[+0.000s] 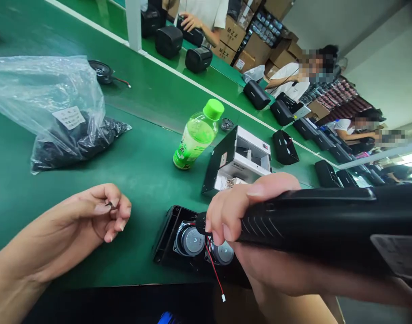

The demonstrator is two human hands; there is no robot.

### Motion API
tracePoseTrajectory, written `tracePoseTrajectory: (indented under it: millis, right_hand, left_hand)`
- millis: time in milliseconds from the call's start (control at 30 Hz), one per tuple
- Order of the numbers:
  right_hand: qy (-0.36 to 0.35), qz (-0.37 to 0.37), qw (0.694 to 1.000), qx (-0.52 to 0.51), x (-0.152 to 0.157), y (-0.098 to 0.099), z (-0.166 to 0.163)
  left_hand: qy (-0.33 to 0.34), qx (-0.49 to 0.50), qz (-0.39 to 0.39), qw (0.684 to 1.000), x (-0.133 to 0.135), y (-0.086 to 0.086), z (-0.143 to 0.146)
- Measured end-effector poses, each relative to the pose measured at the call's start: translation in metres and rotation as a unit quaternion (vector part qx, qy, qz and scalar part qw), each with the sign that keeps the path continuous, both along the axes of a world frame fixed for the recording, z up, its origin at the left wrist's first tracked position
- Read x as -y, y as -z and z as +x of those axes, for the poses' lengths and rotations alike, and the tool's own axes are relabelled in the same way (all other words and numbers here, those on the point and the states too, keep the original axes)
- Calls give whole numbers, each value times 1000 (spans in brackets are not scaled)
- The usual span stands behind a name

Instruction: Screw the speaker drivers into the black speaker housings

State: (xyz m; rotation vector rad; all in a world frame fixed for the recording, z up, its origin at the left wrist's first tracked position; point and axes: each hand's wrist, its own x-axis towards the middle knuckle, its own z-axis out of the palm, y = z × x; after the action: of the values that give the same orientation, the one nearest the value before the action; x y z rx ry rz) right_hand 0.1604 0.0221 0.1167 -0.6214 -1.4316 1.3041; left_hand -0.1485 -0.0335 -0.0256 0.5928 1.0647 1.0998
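Observation:
My left hand point(87, 216) hovers over the green bench, thumb and forefinger pinched on a small dark screw point(109, 204). My right hand point(239, 211) is wrapped round a black electric screwdriver point(310, 220), which points left across the view. Beneath the screwdriver's nose lies a black speaker panel point(165, 238) with two round speaker drivers point(193, 240) set in it, magnets facing up. A red and black wire point(215, 270) with a white plug trails from the drivers towards me. The screwdriver's tip and the panel's right part are hidden behind the tool and my right hand.
A clear bag point(74, 139) of small dark parts lies at left, a loose speaker point(102, 72) behind it. A green-capped bottle point(199, 135) stands beside a black-and-white screw feeder box point(239, 157). Black speaker housings point(256, 94) line the bench beyond, where several people sit.

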Motion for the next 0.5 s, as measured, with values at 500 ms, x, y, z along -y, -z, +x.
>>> tracePoseTrajectory:
  millis: [500]
  right_hand:
    - [5,-15,1000,24,1,-2,4]
  left_hand:
    - [-46,-91,52,993,-1,3,20]
